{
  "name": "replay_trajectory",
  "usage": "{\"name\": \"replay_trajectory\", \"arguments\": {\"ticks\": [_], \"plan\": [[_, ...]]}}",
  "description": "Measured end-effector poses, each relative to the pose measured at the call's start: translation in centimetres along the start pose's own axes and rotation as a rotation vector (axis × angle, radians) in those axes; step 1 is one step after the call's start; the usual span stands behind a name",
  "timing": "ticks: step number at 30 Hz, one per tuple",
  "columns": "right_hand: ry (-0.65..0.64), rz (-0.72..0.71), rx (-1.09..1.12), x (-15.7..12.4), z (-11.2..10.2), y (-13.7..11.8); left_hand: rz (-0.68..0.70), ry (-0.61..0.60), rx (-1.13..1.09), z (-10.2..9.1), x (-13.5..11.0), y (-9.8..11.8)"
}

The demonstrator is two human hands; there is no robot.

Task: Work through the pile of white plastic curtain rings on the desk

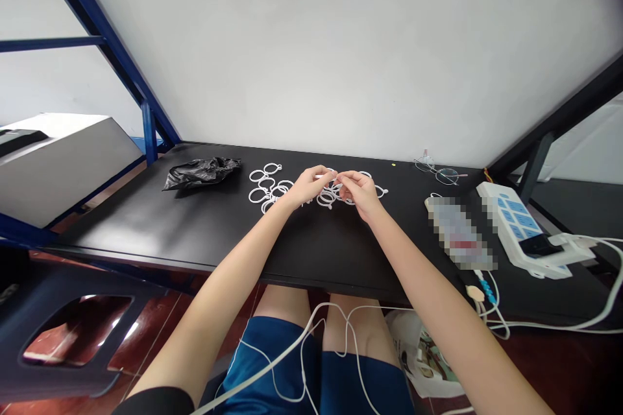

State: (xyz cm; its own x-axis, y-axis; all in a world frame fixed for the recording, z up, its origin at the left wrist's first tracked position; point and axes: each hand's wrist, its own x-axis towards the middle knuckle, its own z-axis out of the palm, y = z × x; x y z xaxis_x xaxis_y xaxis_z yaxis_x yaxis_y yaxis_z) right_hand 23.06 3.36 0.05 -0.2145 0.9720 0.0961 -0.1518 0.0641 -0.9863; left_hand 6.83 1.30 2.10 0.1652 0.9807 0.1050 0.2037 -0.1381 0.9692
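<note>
Both hands meet over the middle of a black table, near the wall. My left hand and my right hand each pinch the same white plastic ring, held just above a heap of similar rings. Several more white rings lie spread flat on the table to the left of my left hand. Others lie under and behind my fingers, partly hidden.
A crumpled black plastic bag lies at the left rear. Eyeglasses rest at the right rear. A blurred flat object and a white power strip with cables sit right. Blue frame struts rise at left.
</note>
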Motion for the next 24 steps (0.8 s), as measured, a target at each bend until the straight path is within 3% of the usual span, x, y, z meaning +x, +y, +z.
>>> {"name": "replay_trajectory", "arguments": {"ticks": [12,24], "plan": [[0.003,-0.032,-0.043,-0.4,0.2,-0.5,0.003,-0.035,0.003,0.0,-0.2,0.3],[0.107,-0.045,-0.118,-0.3,0.3,0.0,0.079,0.082,0.299,0.0,0.3,-1.4]]}}
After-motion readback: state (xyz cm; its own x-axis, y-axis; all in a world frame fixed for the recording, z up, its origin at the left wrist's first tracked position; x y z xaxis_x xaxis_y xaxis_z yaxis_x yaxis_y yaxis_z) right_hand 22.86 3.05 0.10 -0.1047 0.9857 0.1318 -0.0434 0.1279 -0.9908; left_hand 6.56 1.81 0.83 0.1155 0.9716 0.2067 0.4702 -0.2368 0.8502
